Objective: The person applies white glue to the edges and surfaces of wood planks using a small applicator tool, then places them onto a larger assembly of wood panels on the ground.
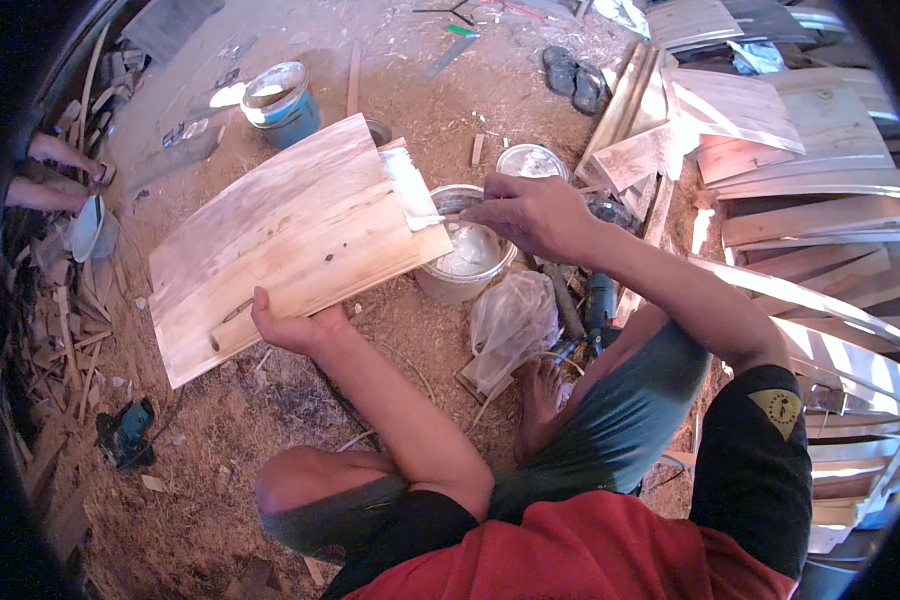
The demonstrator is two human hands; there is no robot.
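My left hand (298, 322) is closed on the near edge of a wide wooden board (280, 230), supporting it from below, thumb on top. The board is tilted, pale with darker grain and a few knots. White paste (405, 185) coats a strip along its right end. My right hand (545, 215) pinches a thin tool (432, 220) whose white-smeared tip touches that end; its exact kind is unclear. Just below my right hand stands a tub (467, 262) of white paste. Behind it sits a round container (532, 162) with a whitish top.
A blue bucket (288, 118) stands beyond the board. Sandals (576, 80) lie at the far right. Stacked boards (810, 150) fill the right side. A plastic bag (513, 318) and a blue power tool (600, 305) lie near my foot. Another person's legs (58, 175) show at left.
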